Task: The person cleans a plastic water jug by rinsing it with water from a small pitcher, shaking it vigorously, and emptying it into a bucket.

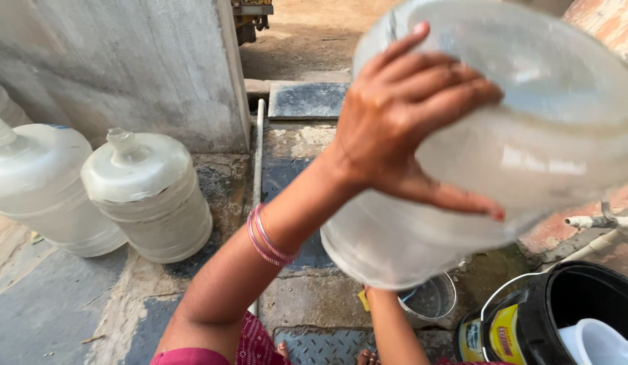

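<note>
I hold a large clear plastic water jug (530,135) tilted in the air, close to the camera and blurred. My left hand (408,115) presses flat against its side near the wide end, fingers spread and thumb low; pink bangles ring that wrist. My right forearm rises from below to the jug's lower end. There only the wrist of my right hand (376,296) shows, and its fingers are hidden behind the jug. A small steel pot (432,299) sits on the ground just under the jug's lower end.
Two capped water jugs (152,196) (40,189) lean by a concrete wall (124,61) on the left. A white pipe (258,149) runs along the ground. A black bucket (584,297) holding a white container stands at the lower right, below a pipe fitting (601,222).
</note>
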